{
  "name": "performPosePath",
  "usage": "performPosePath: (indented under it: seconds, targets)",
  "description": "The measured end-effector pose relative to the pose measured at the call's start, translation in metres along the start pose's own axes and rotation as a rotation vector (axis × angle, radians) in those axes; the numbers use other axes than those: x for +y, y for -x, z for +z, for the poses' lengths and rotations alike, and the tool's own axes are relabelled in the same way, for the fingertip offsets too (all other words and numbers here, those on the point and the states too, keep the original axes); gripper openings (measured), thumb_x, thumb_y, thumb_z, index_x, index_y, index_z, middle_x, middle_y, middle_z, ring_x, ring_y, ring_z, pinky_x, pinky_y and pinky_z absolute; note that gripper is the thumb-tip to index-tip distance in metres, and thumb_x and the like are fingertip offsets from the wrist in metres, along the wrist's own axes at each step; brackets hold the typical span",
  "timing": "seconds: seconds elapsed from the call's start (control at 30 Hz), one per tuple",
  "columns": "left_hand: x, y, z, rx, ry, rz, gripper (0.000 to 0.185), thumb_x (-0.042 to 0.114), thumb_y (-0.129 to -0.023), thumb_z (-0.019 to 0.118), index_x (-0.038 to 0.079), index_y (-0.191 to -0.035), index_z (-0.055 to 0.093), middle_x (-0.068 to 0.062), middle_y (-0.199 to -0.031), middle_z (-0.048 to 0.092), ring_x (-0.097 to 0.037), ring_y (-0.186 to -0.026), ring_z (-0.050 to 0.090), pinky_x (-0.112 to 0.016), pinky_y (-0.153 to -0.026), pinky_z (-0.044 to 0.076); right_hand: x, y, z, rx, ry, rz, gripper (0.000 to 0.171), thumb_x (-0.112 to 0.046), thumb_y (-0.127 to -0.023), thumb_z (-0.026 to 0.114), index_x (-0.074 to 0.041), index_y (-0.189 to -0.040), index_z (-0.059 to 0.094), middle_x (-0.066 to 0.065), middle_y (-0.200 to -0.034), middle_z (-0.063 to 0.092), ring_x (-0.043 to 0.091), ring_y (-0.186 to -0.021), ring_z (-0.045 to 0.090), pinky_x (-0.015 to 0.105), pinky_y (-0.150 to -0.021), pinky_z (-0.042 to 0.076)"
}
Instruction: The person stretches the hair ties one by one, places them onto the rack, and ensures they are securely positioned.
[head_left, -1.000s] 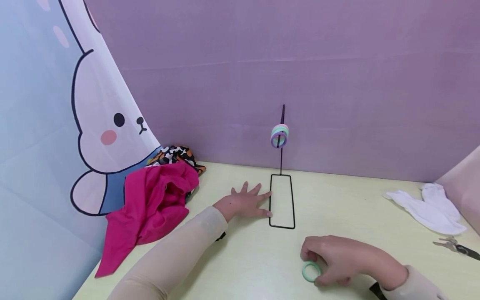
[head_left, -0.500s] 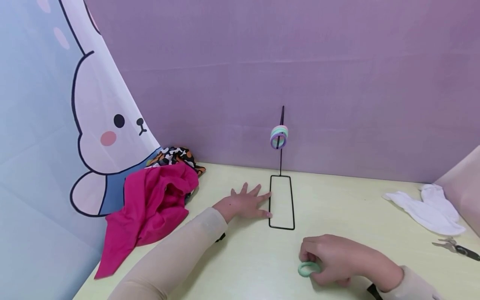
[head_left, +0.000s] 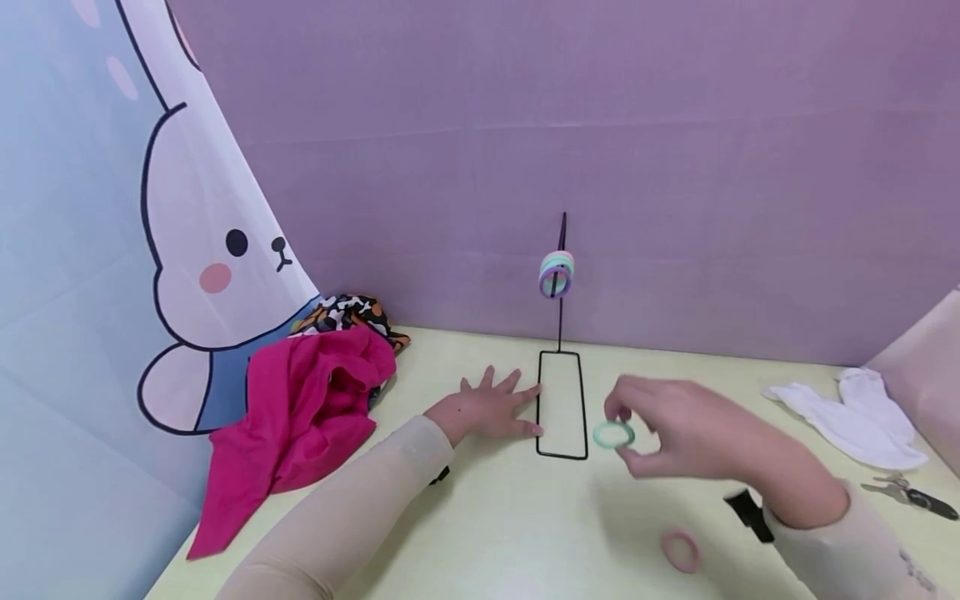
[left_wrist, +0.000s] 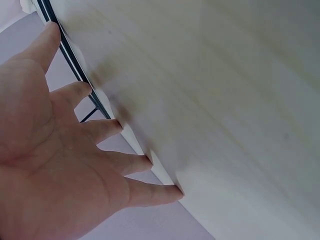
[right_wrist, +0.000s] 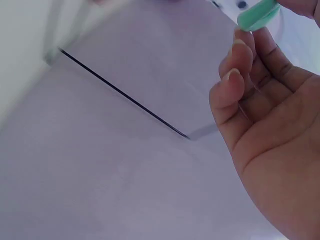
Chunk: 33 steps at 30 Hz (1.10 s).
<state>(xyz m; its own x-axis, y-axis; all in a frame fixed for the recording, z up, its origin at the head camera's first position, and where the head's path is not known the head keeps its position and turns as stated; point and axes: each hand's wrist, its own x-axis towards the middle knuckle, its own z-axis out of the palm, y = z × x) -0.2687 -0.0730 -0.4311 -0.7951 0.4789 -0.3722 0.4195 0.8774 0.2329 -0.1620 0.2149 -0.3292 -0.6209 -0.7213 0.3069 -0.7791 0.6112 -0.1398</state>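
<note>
My right hand [head_left: 693, 429] pinches a mint-green ring [head_left: 599, 437] between thumb and fingers, raised above the table just right of the stand's base. In the right wrist view the green ring [right_wrist: 257, 16] shows edge-on at the fingertips. A black wire stand [head_left: 584, 408] has a flat rectangular base and an upright rod. Several pastel rings [head_left: 556, 265] hang together on its arm, a purple one in front. With fingers spread, my left hand [head_left: 491, 408] lies flat on the table, thumb and a fingertip touching the base's left side; the left wrist view shows its palm [left_wrist: 65, 150].
A pink ring [head_left: 667, 546] lies on the table below my right hand. Magenta cloth [head_left: 307, 408] and a patterned cloth [head_left: 352, 310] are heaped at the left. White cloth [head_left: 862, 421] and keys with a black fob [head_left: 930, 502] lie at the right. A purple backdrop [head_left: 712, 208] stands behind.
My right hand has lifted the green ring off the table and carried it away from me, toward the stand. The pink ring has come into view. My left hand has stayed still.
</note>
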Motion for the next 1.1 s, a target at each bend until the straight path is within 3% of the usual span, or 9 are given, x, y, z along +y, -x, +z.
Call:
performPosePath:
  seconds: [0.2, 0.43, 0.8, 1.1]
  targets:
    - [-0.002, -0.001, 0.003, 0.0, 0.013, -0.005, 0.085, 0.08, -0.1, 0.045, 0.045, -0.171, 0.015, -0.003, -0.184, -0.001, -0.05, -0.167, -0.007, -0.083, -0.126, 0.004, -0.005, -0.033, -0.039, 0.258, 0.183, -0.152, 0.037, -0.023, -0.077, 0.084, -0.021, -0.109, 0.067, -0.016, -0.097, 0.069, -0.004, -0.066, 0.05, 0.018, -0.056, 0.044]
    - [-0.001, 0.001, 0.003, -0.006, 0.029, 0.001, 0.084, 0.078, -0.1, 0.047, 0.044, -0.171, 0.016, -0.003, -0.184, -0.001, -0.051, -0.167, -0.007, -0.084, -0.126, 0.004, -0.014, -0.069, -0.061, 0.417, 0.259, -0.288, 0.033, -0.019, -0.076, 0.079, -0.011, -0.105, 0.068, -0.007, -0.094, 0.068, 0.003, -0.057, 0.045, 0.022, -0.051, 0.041]
    - [0.001, 0.002, 0.0, -0.014, 0.011, -0.008, 0.084, 0.079, -0.101, 0.046, 0.044, -0.171, 0.016, -0.003, -0.184, 0.0, -0.051, -0.167, -0.006, -0.083, -0.126, 0.007, -0.012, -0.102, -0.07, 0.399, 0.389, -0.215, 0.032, -0.018, -0.082, 0.08, -0.005, -0.106, 0.066, 0.002, -0.093, 0.065, 0.011, -0.053, 0.038, 0.028, -0.048, 0.038]
    - [0.001, 0.0, 0.0, -0.008, -0.011, -0.016, 0.084, 0.081, -0.1, 0.044, 0.047, -0.17, 0.014, -0.002, -0.184, 0.0, -0.049, -0.168, -0.005, -0.082, -0.127, 0.009, -0.002, -0.116, -0.062, 0.429, 0.466, -0.17, 0.028, -0.017, -0.08, 0.082, -0.004, -0.1, 0.067, 0.004, -0.086, 0.064, 0.018, -0.052, 0.046, 0.035, -0.045, 0.044]
